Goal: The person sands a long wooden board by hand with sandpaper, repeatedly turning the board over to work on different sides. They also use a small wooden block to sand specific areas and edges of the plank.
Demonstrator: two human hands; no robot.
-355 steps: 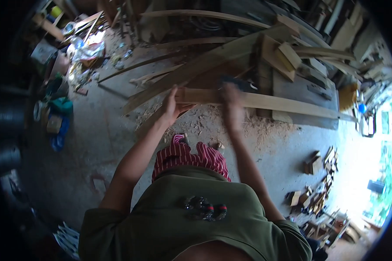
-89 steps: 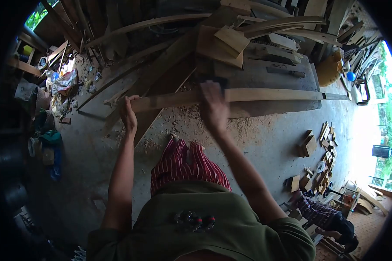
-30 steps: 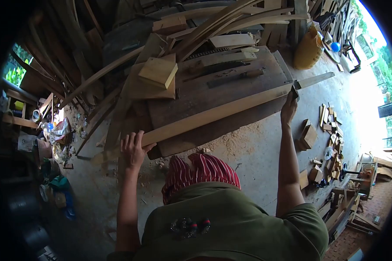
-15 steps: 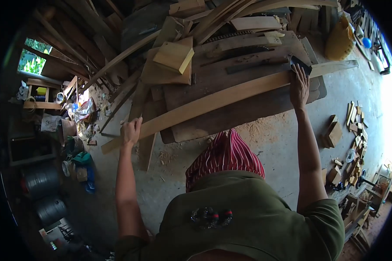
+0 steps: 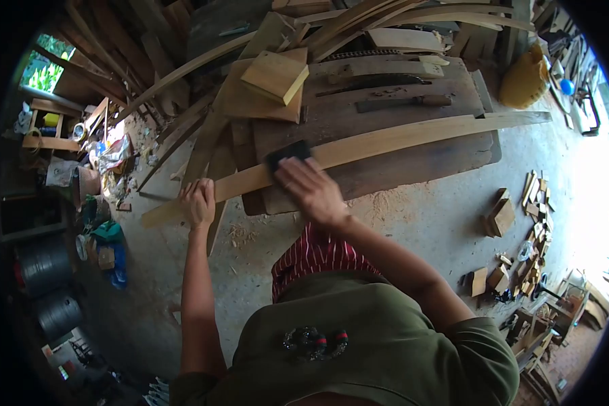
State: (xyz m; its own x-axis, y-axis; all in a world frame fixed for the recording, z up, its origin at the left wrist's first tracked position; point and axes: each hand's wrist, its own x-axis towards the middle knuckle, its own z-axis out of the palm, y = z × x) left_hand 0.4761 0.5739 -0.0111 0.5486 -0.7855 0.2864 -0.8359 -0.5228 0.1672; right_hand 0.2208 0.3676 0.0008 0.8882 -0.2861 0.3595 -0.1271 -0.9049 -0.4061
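Note:
A long, slightly curved wooden strip [image 5: 386,143] lies slantwise across the front of the worktable. My left hand [image 5: 198,201] is closed around the strip near its left end, which juts past the table. Over the strip, left of its middle, my right hand [image 5: 311,191] presses a black piece of sandpaper [image 5: 289,157] against the wood. The fingers of that hand lie nearly flat on the sheet and are a little blurred. Behind the strip, a handsaw with a wooden handle [image 5: 434,101] rests on the tabletop.
The brown worktable [image 5: 399,174] also carries a stack of wood blocks [image 5: 275,76] and several curved pieces [image 5: 392,65]. Wood shavings [image 5: 386,206] lie on the floor by the table. Offcuts [image 5: 536,223] are scattered at right. A yellow sack [image 5: 523,80] stands at the far right.
My right hand has slid the sandpaper leftward along the strip, from near its right end to left of the middle, uncovering the saw handle. My left hand keeps its hold.

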